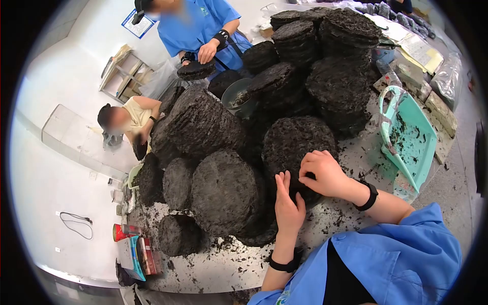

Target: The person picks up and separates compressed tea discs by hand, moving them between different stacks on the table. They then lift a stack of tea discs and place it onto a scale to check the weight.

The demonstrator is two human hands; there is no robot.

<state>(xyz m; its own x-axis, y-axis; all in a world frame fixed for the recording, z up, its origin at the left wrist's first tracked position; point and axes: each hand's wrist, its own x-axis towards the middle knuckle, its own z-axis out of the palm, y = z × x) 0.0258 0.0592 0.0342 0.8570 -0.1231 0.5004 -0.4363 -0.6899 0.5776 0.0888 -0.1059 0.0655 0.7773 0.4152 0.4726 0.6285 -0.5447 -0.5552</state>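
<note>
In the head view a black, rough-textured round cake [297, 140], which looks like dried seaweed, sits in front of me on the stacks. My right hand [325, 174] rests over its near right part, fingers curled and pinched together at its surface. What lies between those fingertips is too small to make out. My left hand [290, 211] is upright at the near edge of the same cake, fingers stretched out and thumb apart, touching the rim. Another large round cake [223, 193] leans to the left of my left hand, with a smaller cake [179, 235] near it.
Tall stacks of dark cakes [338, 91] stand behind. A turquoise dustpan [427, 134] with dark scraps lies at right. A grey bowl [239, 94] sits among the stacks. Across the table, a person in blue [193, 25] holds a cake; another person [137, 117] is at left.
</note>
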